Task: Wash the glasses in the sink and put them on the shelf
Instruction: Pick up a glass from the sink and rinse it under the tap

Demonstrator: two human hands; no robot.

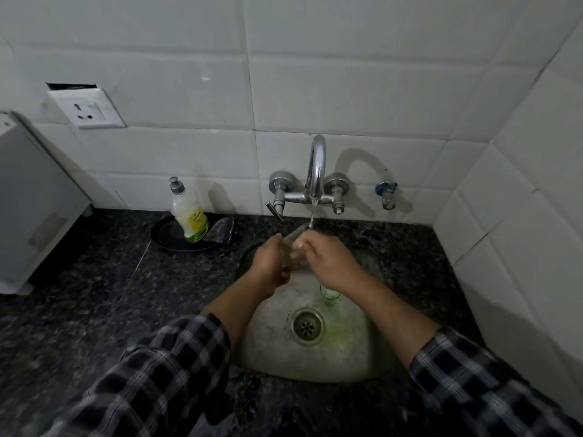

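I hold a clear glass (pixel 291 242) tilted under the running tap (pixel 317 171), above the steel sink (pixel 356 357). My left hand (pixel 269 263) grips its lower part and my right hand (pixel 325 263) wraps its upper side, fingers at the rim. Water falls onto the glass mouth. A small green glass (pixel 329 298) stands upright in the basin, just below my right wrist and beside the drain (pixel 306 325). No shelf is in view.
A dish-soap bottle (pixel 188 212) stands on a black plate (pixel 167 238) left of the sink on the dark granite counter (pixel 79 310). A white appliance (pixel 28 200) sits at far left. Tiled walls close in behind and to the right.
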